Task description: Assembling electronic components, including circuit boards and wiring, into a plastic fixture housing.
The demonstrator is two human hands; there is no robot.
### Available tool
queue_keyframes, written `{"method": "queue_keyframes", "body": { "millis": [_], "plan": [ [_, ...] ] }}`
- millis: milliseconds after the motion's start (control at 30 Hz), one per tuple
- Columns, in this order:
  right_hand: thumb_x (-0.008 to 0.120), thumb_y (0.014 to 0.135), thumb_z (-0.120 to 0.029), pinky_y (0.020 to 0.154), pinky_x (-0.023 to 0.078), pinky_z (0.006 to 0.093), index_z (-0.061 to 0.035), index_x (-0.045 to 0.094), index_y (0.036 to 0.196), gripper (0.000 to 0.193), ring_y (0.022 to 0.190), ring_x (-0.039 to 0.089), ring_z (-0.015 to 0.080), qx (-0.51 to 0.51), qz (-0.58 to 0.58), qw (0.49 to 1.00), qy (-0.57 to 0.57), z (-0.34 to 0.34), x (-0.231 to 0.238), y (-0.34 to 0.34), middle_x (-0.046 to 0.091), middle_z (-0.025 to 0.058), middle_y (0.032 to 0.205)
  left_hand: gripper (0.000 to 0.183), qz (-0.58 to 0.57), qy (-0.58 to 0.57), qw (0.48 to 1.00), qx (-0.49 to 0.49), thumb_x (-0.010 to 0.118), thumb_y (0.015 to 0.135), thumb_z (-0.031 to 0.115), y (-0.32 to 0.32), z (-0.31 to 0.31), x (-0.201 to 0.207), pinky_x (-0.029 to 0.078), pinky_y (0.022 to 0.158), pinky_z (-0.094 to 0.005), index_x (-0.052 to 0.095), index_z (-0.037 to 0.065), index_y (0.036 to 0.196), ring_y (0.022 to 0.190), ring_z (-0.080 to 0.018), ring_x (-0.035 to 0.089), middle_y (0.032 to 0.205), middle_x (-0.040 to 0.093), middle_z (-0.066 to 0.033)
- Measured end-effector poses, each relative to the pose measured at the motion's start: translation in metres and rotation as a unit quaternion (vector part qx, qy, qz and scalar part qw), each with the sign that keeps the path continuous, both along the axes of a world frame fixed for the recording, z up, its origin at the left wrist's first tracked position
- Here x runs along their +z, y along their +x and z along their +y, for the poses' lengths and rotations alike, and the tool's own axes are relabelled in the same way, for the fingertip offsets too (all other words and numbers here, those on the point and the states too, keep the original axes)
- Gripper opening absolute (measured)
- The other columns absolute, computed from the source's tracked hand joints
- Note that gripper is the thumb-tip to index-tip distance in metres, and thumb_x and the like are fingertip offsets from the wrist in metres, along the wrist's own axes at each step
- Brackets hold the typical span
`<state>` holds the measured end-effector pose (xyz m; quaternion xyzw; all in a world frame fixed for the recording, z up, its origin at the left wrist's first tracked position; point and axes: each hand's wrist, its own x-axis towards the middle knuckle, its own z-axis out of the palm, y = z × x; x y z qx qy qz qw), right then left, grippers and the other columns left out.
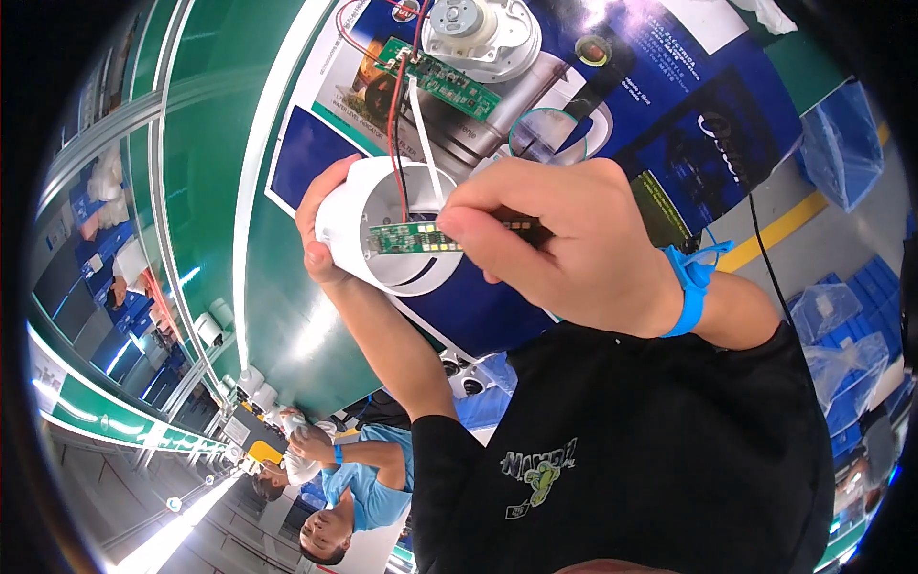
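My left hand [320, 215] is wrapped round a white round plastic housing [341, 212], its open mouth facing up. My right hand [574, 244], with a blue strap at the wrist, pinches a narrow green circuit board [402, 238] between thumb and fingers. The board lies across the mouth of the housing; part of it is hidden behind my fingers. Red and black wires and a white flat cable [421, 134] run from inside the housing to a second green circuit board [449, 84]. Beside that board lies a white base with a silver motor [457, 17].
Printed blue cardboard [688, 105] covers the green worktable [296, 335]. A white conveyor edge [251, 191] curves along the left. Blue crates [865, 316] with clear plastic bags stand at the right. A co-worker in a blue shirt [382, 478] works farther down the line.
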<state>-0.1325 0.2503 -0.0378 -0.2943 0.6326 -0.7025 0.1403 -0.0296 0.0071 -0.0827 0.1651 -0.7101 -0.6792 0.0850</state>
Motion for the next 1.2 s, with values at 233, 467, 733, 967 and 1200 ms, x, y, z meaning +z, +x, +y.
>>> {"method": "queue_keyframes", "body": {
  "millis": [233,467,733,967,1200],
  "plan": [
    [0.063,0.087,-0.007,0.045,0.043,0.0185,0.0014,0.063,0.083,0.009,0.05,0.059,0.0067,0.006,-0.059,0.998,-0.023,-0.011,0.004,0.004,0.061,0.0029,0.06,0.113,0.001,-0.034,0.999,0.022,0.05,0.065,0.084,-0.002,0.006,0.002,0.053,0.085,-0.0416,0.042,-0.009,0.128,0.098,-0.0317,0.062,0.112,0.059,-0.0233],
    [0.062,0.088,-0.008,0.045,0.043,0.0186,0.0013,0.062,0.083,0.011,0.05,0.059,0.0063,-0.008,-0.057,0.998,-0.013,-0.015,0.004,0.003,0.06,0.0023,0.059,0.099,0.078,0.064,0.994,0.034,0.071,0.063,0.06,0.003,0.0,-0.009,0.05,0.091,-0.0414,0.045,-0.012,0.127,0.101,-0.0316,0.062,0.114,0.059,-0.0252],
    [0.064,0.085,-0.007,0.044,0.041,0.0212,-0.0015,0.062,0.082,0.006,0.049,0.058,0.0097,-0.029,-0.025,0.999,-0.008,-0.016,0.003,0.005,0.059,0.0042,0.059,0.11,0.019,-0.026,0.999,0.037,0.053,0.065,0.08,0.002,0.003,-0.007,0.051,0.089,-0.0425,0.038,-0.007,0.131,0.101,-0.0328,0.061,0.113,0.058,-0.0248],
    [0.065,0.081,-0.004,0.042,0.038,0.0286,-0.0043,0.059,0.079,0.007,0.045,0.053,0.0216,-0.005,0.031,0.998,0.06,-0.012,0.009,0.001,0.055,0.0071,0.057,0.102,0.074,0.046,0.994,0.064,0.075,0.059,0.059,0.004,-0.001,-0.016,0.048,0.094,-0.0404,0.045,-0.01,0.128,0.108,-0.0306,0.059,0.119,0.056,-0.0235],
    [0.066,0.081,-0.007,0.042,0.038,0.0331,-0.0058,0.056,0.083,0.01,0.047,0.053,0.026,0.01,0.104,0.993,0.053,-0.007,0.011,0.0,0.053,0.0073,0.057,0.094,0.088,0.03,0.995,0.031,0.077,0.061,0.055,0.0,-0.008,-0.021,0.045,0.097,-0.0458,0.047,-0.007,0.125,0.112,-0.035,0.055,0.124,0.052,-0.0272]
  ]
}}
